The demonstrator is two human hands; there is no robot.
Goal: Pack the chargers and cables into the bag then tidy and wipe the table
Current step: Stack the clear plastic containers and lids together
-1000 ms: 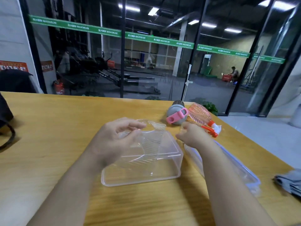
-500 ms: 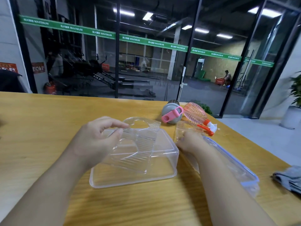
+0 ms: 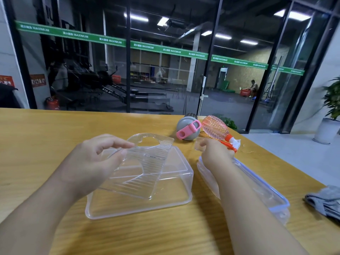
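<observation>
our left hand [image 3: 92, 159] pinches the near edge of a clear ribbed insert [image 3: 145, 162], tilted over the clear plastic box [image 3: 139, 205]. our right hand [image 3: 213, 153] holds a small clear piece [image 3: 199, 145] above the box lid [image 3: 257, 188]. beyond lie a pink spray bottle [image 3: 215, 129] and a grey bottle [image 3: 187, 127]; a grey cloth [image 3: 325, 201] sits at the right table [image 3: 46, 137] edge.
</observation>
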